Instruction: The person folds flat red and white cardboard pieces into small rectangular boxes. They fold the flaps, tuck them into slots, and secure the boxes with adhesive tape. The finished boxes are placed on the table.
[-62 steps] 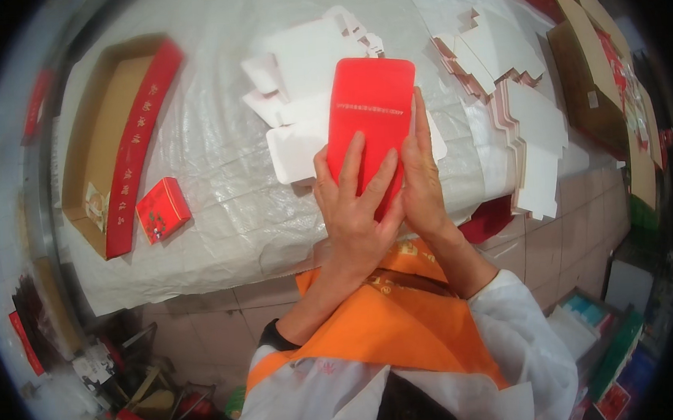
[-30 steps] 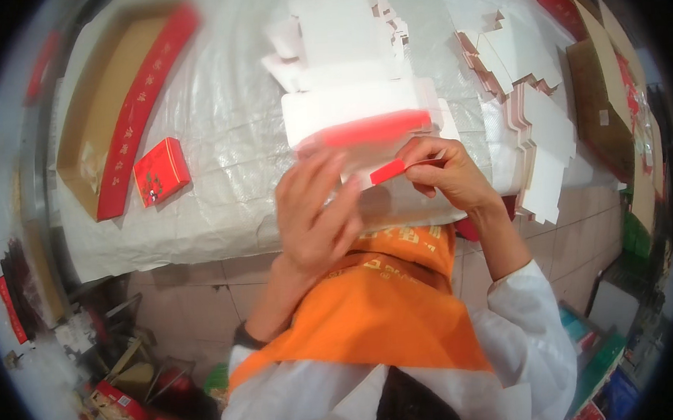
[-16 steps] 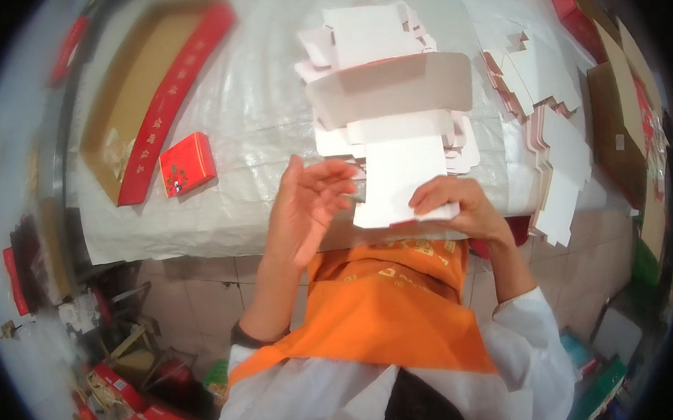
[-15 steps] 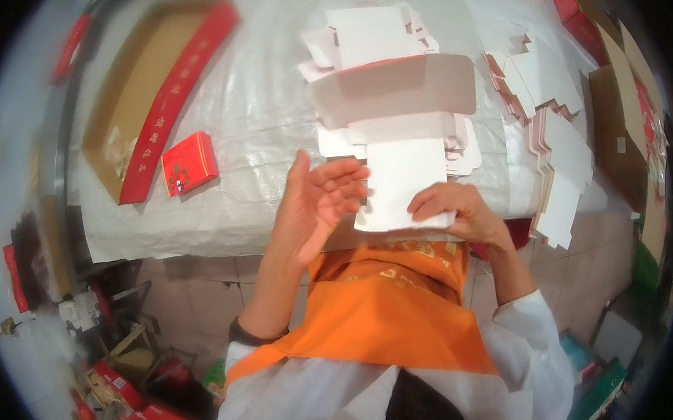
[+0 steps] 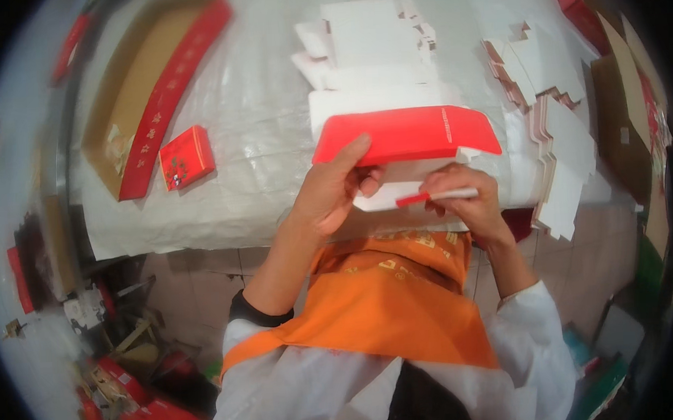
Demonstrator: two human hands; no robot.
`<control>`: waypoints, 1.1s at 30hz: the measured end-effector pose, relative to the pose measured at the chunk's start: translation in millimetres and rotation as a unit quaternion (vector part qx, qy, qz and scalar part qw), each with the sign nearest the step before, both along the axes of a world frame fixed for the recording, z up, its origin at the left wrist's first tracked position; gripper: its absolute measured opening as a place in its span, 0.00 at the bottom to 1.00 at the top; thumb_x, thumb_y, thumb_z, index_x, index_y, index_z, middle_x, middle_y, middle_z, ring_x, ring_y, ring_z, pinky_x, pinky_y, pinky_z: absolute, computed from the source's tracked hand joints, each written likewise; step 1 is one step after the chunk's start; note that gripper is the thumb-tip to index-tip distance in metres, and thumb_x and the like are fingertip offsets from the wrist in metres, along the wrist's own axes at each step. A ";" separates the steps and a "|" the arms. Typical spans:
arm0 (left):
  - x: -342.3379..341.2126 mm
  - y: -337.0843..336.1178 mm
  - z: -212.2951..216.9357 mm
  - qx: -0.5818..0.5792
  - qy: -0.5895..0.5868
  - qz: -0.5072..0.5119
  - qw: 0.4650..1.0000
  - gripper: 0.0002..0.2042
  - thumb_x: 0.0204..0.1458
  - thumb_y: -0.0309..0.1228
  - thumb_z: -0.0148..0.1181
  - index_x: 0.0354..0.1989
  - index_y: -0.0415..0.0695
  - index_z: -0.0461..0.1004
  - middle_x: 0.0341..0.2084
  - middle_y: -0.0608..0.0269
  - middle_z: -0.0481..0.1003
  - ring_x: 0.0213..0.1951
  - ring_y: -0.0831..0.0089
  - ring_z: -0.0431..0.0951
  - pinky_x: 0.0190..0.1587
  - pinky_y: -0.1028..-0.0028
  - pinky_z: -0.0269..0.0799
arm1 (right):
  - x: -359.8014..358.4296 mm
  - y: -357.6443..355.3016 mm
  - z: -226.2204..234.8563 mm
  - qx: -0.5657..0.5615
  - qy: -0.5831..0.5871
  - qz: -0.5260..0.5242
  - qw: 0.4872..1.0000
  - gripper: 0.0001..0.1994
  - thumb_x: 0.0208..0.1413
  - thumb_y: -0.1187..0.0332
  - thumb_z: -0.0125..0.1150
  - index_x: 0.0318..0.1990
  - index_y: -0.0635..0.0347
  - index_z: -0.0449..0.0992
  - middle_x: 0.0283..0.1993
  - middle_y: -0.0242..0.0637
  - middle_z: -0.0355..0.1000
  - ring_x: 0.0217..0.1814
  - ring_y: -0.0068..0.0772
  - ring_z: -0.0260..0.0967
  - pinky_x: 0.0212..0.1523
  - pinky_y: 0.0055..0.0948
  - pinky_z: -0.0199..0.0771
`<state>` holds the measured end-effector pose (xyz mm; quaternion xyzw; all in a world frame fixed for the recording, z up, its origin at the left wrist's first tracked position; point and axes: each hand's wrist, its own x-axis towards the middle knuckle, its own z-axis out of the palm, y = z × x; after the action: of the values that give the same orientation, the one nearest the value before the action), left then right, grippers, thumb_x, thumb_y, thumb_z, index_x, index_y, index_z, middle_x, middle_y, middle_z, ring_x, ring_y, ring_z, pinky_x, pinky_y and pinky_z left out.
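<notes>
A partly folded cardboard box blank [image 5: 412,134], red outside and white inside, is held at the table's front edge. My left hand [image 5: 335,186] grips its left side, with the thumb over the red panel and the fingers curled under it. My right hand [image 5: 467,195] pinches a small flap with a red and white edge at the near right. Part of the white inside shows between the two hands. Just beyond lies a stack of flat white box blanks [image 5: 365,37].
A finished small red box [image 5: 186,158] sits at the left beside a long open brown carton [image 5: 133,76] with a red side. More stacked blanks [image 5: 566,160] lie at the right, near a brown carton [image 5: 620,130]. An orange apron [image 5: 387,306] covers my front.
The blank has turned so its red outer panel faces up toward me. My left hand, open before, has closed on its left side. My right hand now pinches a folded flap.
</notes>
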<state>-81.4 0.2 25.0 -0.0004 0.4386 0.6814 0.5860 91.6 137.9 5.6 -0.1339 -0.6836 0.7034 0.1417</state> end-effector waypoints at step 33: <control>27.2 22.0 10.2 0.058 0.234 0.177 0.954 0.12 0.51 0.30 0.56 0.43 0.42 0.69 0.37 0.68 0.71 0.40 0.79 0.69 0.46 0.75 0.64 | -29.7 -1.6 16.0 -0.171 0.032 -0.146 0.974 0.06 0.52 0.74 0.53 0.35 0.67 0.72 0.27 0.38 0.72 0.25 0.26 0.69 0.26 0.22 0.67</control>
<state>-54.2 22.1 35.2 0.1155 0.5166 0.7792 0.3356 61.9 136.4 21.6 -0.2324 -0.5215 0.7852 0.2398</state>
